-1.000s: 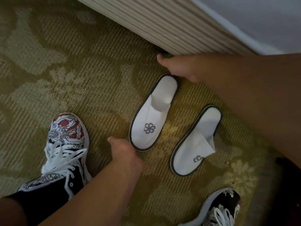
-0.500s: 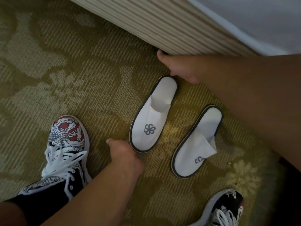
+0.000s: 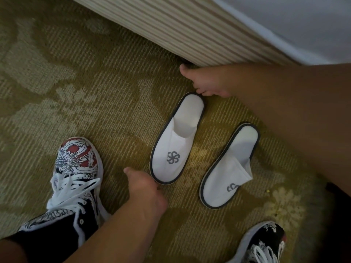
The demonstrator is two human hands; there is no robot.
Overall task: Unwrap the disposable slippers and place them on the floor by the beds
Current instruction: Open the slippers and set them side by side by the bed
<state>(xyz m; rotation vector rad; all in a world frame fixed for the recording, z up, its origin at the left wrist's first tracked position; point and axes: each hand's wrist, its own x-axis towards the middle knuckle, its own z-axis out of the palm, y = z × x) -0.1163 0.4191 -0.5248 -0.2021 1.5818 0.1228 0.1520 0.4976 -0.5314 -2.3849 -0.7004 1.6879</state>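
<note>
Although both hands reach the first slipper (image 3: pixel 174 149), neither shows its grip plainly: the left hand (image 3: pixel 144 188) sits at the toe with its back to the camera and its fingers hidden underneath, so I cannot tell whether it holds the rim or only touches it. The right hand (image 3: pixel 207 82) meets the heel rim with bent fingers and the thumb stretched out toward the striped bed skirt (image 3: pixel 190 31); whether those fingers pinch the edge is not clear either. Both white slippers lie unwrapped on the patterned carpet (image 3: pixel 95 92) just beside the bed, toes pointing away from it. The second slipper (image 3: pixel 228 168) lies near the first, apart from it, its upper folded over so the grey logo is half hidden. White bedding (image 3: pixel 284 25) fills the top right corner. A printed sneaker (image 3: pixel 76 168) stands left of the hands; another sneaker (image 3: pixel 266 243) is cut off by the bottom edge.
</note>
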